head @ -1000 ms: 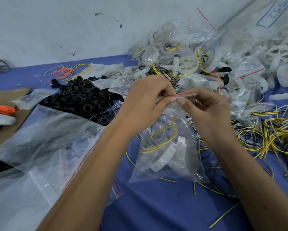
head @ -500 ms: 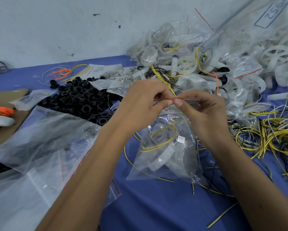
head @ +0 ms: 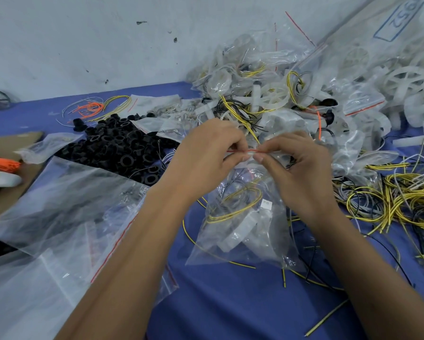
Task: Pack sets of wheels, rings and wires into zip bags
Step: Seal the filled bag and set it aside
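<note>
Hands (head: 251, 160) pinch zip bag (head: 243, 224) seal (wires inside)

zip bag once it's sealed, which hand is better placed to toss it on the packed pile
Right hand, probably. Both hands pinch the zip bag at its red seal, but the pile of packed bags lies up and right, nearer it than the left hand.

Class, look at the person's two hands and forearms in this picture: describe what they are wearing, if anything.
Nothing shows on them. The left hand and right hand are bare, with no gloves, rings or watch visible. Both forearms are uncovered down to the frame's edge, no sleeves in sight. Fingernails are short and unpainted.
</note>
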The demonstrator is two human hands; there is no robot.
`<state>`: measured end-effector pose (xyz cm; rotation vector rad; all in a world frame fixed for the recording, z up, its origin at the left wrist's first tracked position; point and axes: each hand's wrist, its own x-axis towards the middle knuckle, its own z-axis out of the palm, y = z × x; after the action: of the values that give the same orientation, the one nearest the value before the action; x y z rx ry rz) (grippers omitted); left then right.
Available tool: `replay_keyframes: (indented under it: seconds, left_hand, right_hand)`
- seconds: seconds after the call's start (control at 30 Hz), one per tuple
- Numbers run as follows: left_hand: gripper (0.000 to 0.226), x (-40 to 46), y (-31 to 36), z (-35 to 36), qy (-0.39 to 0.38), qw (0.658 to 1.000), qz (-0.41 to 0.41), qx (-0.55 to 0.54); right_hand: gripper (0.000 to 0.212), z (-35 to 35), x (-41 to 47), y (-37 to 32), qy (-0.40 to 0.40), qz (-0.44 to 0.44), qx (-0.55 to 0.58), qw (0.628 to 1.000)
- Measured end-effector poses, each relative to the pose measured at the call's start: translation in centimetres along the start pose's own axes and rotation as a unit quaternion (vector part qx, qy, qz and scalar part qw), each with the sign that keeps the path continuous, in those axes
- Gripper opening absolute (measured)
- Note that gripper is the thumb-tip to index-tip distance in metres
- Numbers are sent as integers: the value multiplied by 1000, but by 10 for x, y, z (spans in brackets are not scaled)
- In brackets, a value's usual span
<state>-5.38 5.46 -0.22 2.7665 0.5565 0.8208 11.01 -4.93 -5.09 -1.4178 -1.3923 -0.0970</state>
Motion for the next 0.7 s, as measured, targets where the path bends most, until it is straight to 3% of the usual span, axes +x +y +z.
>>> replay_keyframes:
  seconds: [0.13, 0.33, 0.53, 0.7]
  left_hand:
    - [6, -1, -4, -4, 6, 1000, -2, 8]
    - [5, -1, 2, 4, 13, 999, 8, 32]
    - [12, -1, 2, 2, 17, 1000, 2, -4]
    - [11, 0, 7, 6, 7, 1000, 6, 26]
  right_hand:
    - [4, 0, 0, 1, 5, -13, -5, 1000]
    - [7, 2, 1, 4, -7, -80, -98, 992]
    - [8, 1, 1, 4, -7, -83, -91, 992]
    - [6, 2, 0, 3, -14, -91, -131, 987]
